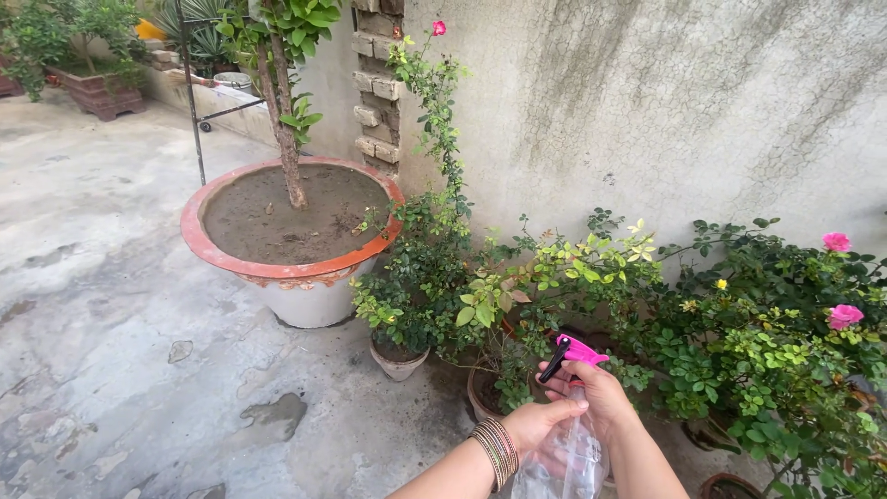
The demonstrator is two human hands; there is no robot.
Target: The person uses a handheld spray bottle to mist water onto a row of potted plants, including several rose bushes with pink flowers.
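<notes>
The right hand (599, 393) has its fingers wrapped round the pink trigger head of a clear plastic spray bottle (564, 457), low in the frame before small potted rose plants (554, 277). The left hand (536, 423), bangles at the wrist, clasps the bottle's neck. A wide terracotta-rimmed bowl planter (277, 268) holds bare soil and a rough trunk.

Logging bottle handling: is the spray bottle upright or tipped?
Roughly upright: the spray bottle has its pink head on top, held by the right hand and left hand.
</notes>
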